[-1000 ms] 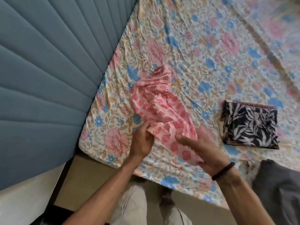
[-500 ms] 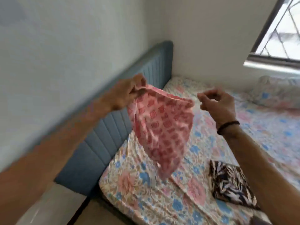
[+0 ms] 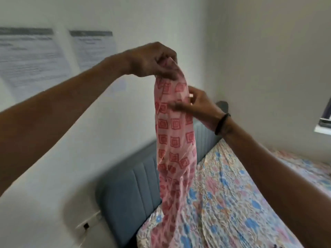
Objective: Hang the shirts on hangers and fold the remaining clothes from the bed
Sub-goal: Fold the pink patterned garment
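Now the pink garment (image 3: 174, 140) hangs lengthwise above the bed's (image 3: 232, 203) headboard edge — left hand (image 3: 152, 59) pinching its top, right hand (image 3: 198, 106) newly pinching lower — folding is just starting.

Garment (image 3: 174, 138): pale pink, rows of red concentric-square motifs. Bed sheet (image 3: 231, 199): cream ground, floral print in blue, pink, some orange. Headboard (image 3: 132, 187): muted grey-blue, vertical channel stripes. Wall (image 3: 250, 51): white. Papers on wall (image 3: 34, 56): white with grey header bars. Wristband (image 3: 221, 123): black.
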A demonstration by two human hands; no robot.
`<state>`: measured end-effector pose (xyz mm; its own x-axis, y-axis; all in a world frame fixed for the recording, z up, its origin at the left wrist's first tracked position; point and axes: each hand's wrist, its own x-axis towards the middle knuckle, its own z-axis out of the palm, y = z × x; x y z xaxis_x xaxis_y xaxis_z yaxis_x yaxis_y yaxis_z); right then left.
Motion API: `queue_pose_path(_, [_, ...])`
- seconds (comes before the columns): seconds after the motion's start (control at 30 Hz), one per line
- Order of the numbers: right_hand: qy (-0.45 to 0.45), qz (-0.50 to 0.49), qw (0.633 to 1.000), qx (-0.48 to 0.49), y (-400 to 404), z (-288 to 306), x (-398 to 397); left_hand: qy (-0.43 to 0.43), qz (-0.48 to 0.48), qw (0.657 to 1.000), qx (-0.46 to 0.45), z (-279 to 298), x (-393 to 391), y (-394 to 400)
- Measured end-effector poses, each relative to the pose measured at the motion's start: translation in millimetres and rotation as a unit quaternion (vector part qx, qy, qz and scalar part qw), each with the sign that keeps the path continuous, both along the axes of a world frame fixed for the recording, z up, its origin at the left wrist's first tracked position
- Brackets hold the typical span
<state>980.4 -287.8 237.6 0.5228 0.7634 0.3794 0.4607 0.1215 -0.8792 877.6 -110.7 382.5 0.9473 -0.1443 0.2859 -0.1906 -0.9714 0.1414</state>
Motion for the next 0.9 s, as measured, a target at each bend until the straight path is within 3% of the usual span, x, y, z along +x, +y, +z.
queue_pose_path(0.13, [-0.016,0.054,0.994,-0.097,-6,-20,5,-0.074,0.08,0.994,0.017,41,-46,60])
queue_pose_path(0.2, [-0.139,0.039,0.978,-0.151,-13,-13,15,-0.046,0.118,0.99,0.066,46,-66,85])
queue_pose_path(0.27, [-0.323,-0.032,0.925,-0.195,-13,7,27,0.024,0.13,0.984,0.116,32,-77,101])
queue_pose_path(0.33, [-0.421,-0.092,0.879,-0.204,-12,29,33,0.095,0.12,0.972,0.181,9,-80,113])
queue_pose_path(0.43, [-0.456,-0.087,0.862,-0.203,-12,57,35,0.115,0.093,0.963,0.224,-12,-77,130])
queue_pose_path(0.57, [-0.48,-0.104,0.841,-0.228,-16,79,44,0.025,0.079,0.99,0.112,-8,-64,141])
queue_pose_path(0.67, [-0.475,-0.128,0.836,-0.245,-24,90,50,0.011,0.058,0.997,0.046,8,-54,139])
queue_pose_path(0.8, [-0.477,-0.149,0.827,-0.257,-30,104,51,0.037,0.049,0.993,0.098,29,-44,145])
queue_pose_path(0.9, [-0.459,-0.16,0.838,-0.247,-29,109,49,-0.011,0.079,0.992,0.098,30,-32,152])
